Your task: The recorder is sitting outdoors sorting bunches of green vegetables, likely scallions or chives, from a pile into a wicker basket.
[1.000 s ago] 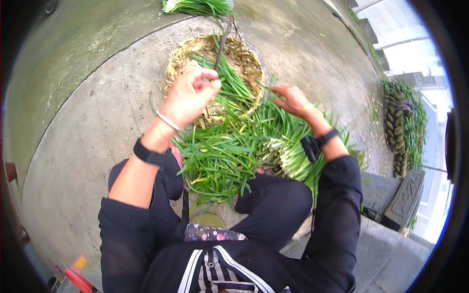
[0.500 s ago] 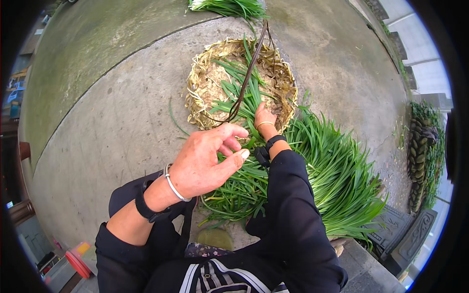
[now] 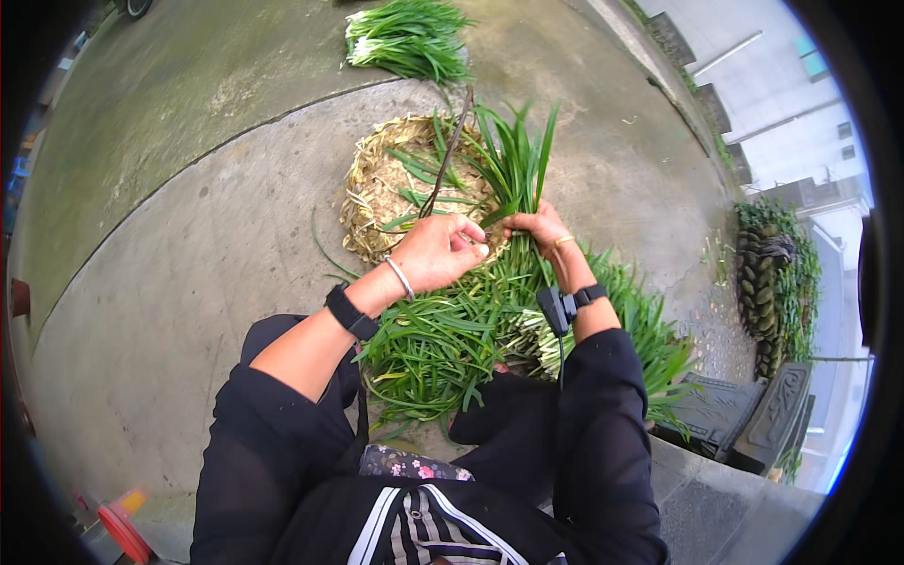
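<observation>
My right hand (image 3: 541, 226) is wrapped round a bunch of garlic chives (image 3: 516, 155), its green leaves fanning upward over the right rim of a woven basket (image 3: 363, 202). To its left, my left hand (image 3: 438, 251) has thumb and fingers drawn together close to one bent leaf of the bunch; whether they pinch it I cannot tell. Several loose leaves lie inside the basket, beneath its thin dark handle (image 3: 444, 165). Below both hands spreads a heap of loose green leaves (image 3: 433, 348). Beside it, partly behind my right forearm, lies a large pile of chives (image 3: 626, 297) with white stems.
Another stack of chives (image 3: 410, 38) lies on the concrete (image 3: 217, 226) beyond the basket. At the right are a dark carved block (image 3: 777, 405) and a plant-covered edge (image 3: 782, 273). A red and yellow object (image 3: 122, 527) is at lower left.
My right hand has come up out of the basket with the bunch of chives, moving right. My left hand has drawn its fingers closer together beside the bunch. The view has shifted too.
</observation>
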A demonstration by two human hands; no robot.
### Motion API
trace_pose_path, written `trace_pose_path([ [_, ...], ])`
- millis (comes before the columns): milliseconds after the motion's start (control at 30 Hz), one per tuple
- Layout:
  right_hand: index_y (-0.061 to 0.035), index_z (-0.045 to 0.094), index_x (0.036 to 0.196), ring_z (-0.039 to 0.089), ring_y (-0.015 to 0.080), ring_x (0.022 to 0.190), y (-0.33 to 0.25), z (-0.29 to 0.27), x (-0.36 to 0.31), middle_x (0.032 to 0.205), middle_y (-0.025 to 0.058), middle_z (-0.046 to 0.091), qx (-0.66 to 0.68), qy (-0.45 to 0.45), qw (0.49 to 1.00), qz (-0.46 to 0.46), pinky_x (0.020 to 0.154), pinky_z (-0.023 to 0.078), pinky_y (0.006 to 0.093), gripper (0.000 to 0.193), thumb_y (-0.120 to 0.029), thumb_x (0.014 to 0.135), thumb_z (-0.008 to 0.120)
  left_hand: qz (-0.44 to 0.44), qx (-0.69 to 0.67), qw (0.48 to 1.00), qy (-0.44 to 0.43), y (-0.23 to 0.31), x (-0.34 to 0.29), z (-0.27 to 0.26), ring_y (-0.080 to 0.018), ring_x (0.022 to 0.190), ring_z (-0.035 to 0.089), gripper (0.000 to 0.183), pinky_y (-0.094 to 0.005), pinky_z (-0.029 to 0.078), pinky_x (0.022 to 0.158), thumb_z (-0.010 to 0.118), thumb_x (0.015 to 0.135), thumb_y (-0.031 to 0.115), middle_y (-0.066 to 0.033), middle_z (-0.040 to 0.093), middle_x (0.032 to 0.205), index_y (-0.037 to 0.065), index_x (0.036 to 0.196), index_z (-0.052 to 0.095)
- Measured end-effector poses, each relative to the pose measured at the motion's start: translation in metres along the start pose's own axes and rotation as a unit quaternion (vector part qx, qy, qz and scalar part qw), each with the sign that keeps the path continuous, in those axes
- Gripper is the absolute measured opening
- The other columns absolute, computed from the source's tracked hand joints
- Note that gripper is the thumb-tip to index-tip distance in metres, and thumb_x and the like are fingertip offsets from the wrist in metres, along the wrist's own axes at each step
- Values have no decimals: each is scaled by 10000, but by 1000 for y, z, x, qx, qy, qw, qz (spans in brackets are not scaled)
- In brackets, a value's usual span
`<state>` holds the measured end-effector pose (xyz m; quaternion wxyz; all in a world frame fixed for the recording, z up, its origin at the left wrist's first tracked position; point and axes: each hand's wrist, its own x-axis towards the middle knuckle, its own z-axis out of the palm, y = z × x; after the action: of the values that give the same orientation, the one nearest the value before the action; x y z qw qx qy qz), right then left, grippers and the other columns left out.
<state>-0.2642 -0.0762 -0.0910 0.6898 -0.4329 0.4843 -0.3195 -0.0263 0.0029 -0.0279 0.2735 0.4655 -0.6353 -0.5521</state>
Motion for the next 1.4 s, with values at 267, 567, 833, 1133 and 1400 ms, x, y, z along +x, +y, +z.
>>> trace_pose_path([
  [267,-34,583,1026,611,134,687,-29,53,-101,885,66,655,-20,-10,994,-108,602,515,270,336,29,708,669,23,-137,989,59,14,11,-5,-181,953,573,642,-310,484,796,786,687,246,-126,581,1060,1,1190,472],
  [567,-92,421,1295,618,226,914,2,78,-108,1018,130,628,-295,96,915,-256,810,476,329,670,12,669,637,271,-101,957,0,33,12,3,-161,1144,431,895,-320,366,985,815,663,174,-65,440,1261,46,1361,269],
  [833,-76,445,1223,589,390,880,-5,84,-106,972,186,616,-488,171,812,-271,733,486,429,618,-30,645,659,112,-311,944,17,36,13,6,-101,988,525,508,-273,455,850,722,791,190,-8,558,1118,54,1224,493],
  [1133,-121,261,1381,540,330,1070,-10,64,-109,1200,202,518,-450,-53,866,-210,861,463,387,890,-186,645,757,110,-201,971,72,23,22,2,-106,851,567,218,-274,462,772,573,901,247,-3,623,916,42,953,624],
  [1400,-191,95,1449,460,375,1177,-35,9,-125,1407,190,327,-305,-22,949,-72,934,425,467,1190,-291,552,869,139,-17,989,-41,11,10,14,-161,903,609,300,-328,478,828,558,898,309,-63,670,926,70,1063,631],
])
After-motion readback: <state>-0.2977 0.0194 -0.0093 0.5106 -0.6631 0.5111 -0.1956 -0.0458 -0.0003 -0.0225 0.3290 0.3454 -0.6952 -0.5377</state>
